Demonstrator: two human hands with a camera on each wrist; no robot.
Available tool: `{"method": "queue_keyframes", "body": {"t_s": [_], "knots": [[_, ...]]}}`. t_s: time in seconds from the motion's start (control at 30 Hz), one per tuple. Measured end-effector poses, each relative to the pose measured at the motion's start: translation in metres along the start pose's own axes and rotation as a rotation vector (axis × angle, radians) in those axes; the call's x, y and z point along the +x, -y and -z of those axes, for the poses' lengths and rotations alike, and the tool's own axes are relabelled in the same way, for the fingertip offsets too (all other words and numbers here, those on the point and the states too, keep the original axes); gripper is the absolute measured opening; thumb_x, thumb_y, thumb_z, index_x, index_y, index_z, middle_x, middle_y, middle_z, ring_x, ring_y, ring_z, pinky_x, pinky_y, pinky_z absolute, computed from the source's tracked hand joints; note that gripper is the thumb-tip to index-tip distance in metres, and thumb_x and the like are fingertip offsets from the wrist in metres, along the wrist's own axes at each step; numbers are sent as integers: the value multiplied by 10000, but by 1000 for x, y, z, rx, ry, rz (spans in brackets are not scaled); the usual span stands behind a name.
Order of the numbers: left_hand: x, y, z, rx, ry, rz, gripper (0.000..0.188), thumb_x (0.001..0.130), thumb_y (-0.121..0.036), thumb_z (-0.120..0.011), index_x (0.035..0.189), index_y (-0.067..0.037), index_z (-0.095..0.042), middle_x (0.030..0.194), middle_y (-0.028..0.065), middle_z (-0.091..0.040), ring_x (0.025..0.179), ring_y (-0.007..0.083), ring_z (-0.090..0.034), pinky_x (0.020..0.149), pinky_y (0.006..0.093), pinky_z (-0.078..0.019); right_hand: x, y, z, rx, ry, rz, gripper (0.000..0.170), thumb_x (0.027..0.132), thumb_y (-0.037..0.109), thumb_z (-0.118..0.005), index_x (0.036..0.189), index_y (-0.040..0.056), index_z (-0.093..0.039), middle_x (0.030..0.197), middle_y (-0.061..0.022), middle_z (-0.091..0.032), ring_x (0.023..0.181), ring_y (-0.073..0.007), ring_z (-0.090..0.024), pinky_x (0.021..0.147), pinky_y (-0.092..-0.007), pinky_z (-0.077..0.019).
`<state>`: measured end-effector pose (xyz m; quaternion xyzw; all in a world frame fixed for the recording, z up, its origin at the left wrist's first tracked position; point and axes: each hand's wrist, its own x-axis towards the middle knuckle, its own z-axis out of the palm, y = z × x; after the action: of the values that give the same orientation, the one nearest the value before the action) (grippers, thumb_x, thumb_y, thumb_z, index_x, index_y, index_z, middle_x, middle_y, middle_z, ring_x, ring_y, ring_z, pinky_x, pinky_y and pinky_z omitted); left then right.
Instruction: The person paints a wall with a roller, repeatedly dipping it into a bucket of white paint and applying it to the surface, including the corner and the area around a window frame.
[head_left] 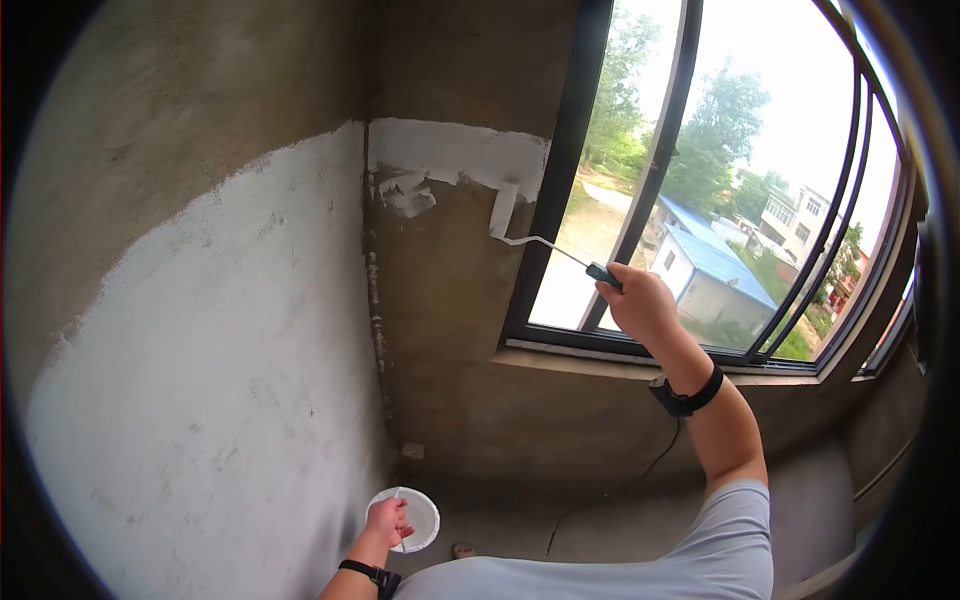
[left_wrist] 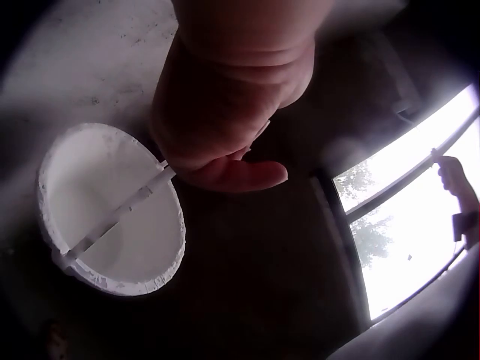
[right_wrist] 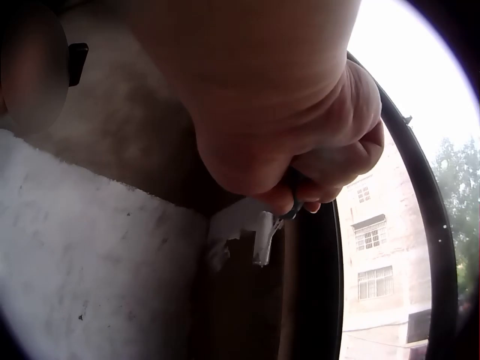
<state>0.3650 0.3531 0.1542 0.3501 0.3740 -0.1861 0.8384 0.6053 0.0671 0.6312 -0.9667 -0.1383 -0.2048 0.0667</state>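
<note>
My right hand (head_left: 642, 303) grips the dark green handle of a paint roller (head_left: 503, 212), whose wire frame bends toward the wall. Its white sleeve stands nearly upright against the bare wall beside the window, with its top at the lower edge of a white painted band (head_left: 440, 148). In the right wrist view the roller (right_wrist: 263, 238) appears beyond the curled fingers. Low at the left, my left hand (head_left: 388, 520) holds the pale handle strip across a white bucket (head_left: 428, 525). White paint (left_wrist: 146, 232) lies inside the bucket; my fingers' far side is hidden.
The left wall (head_left: 220, 380) is largely coated white, with bare brown plaster above. A dark-framed window (head_left: 625, 250) fills the right side, above a sill (head_left: 580, 365). A small socket plate (head_left: 413, 451) sits low on the wall near the corner.
</note>
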Motion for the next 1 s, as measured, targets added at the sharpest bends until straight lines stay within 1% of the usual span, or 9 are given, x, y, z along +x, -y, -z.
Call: {"method": "queue_keyframes", "body": {"t_s": [0.1,0.17,0.2,0.27,0.3,0.37,0.6,0.8,1.0], "knots": [[-5,0,5,-25,-3,-11,175,999,-235,-454,1064,-116,-566,574,-70,-307,456,94,-295,575,412,-533,7,16,-9,-7,-22,47,243,976,328,-624,957,89,-662,780,-157,-685,822,-400,-664,722,-495,-514],[-5,-2,9,-29,-2,-20,194,1009,-245,-445,1066,-96,-554,659,-23,-464,501,139,-469,609,425,-563,15,32,-10,-44,31,43,244,985,325,-604,952,89,-659,797,-153,-690,819,-394,-669,721,-497,-517],[-9,-3,7,-38,-5,-26,194,1009,-245,-445,1066,-96,-554,659,-23,-464,501,139,-469,609,425,-563,20,43,-8,-48,86,21,245,988,323,-595,973,88,-664,844,-155,-700,863,-388,-676,742,-495,-526],[-18,-5,0,-59,-53,8,220,1017,-252,-425,1057,-65,-534,884,100,-622,700,276,-688,648,431,-589,26,60,-10,-45,92,49,246,988,325,-596,987,89,-665,870,-156,-704,890,-385,-677,756,-492,-530],[-17,-4,3,-68,-57,4,220,1017,-252,-425,1057,-65,-534,884,100,-622,700,276,-688,648,431,-589,29,70,-12,-44,98,66,248,988,328,-596,1001,91,-666,895,-156,-708,917,-382,-678,770,-490,-534],[-12,-3,12,-161,24,7,226,1016,-244,-423,1048,-42,-520,1093,221,-632,929,424,-729,674,433,-605,35,91,-15,-59,103,71,260,990,331,-595,1044,89,-673,956,-150,-720,968,-378,-680,806,-486,-542],[-14,-3,29,-271,33,-17,239,1033,-234,-407,915,-60,-520,1058,231,-655,1007,413,-717,700,477,-615,55,157,-42,19,151,181,289,993,312,-579,1074,53,-680,982,-182,-730,972,-394,-697,821,-497,-553],[-17,-3,27,-204,211,-60,253,963,-169,-428,722,-106,-474,1241,226,-675,1150,341,-629,919,520,-568,55,178,-50,36,144,213,279,992,313,-578,1034,56,-679,967,-182,-728,960,-395,-697,813,-497,-549],[-23,-12,14,-137,224,-21,244,946,-160,-415,706,-119,-435,1229,211,-687,1053,325,-667,864,489,-588,53,168,-49,14,94,185,277,994,325,-577,1050,73,-676,955,-174,-727,969,-392,-693,816,-496,-547]]}}
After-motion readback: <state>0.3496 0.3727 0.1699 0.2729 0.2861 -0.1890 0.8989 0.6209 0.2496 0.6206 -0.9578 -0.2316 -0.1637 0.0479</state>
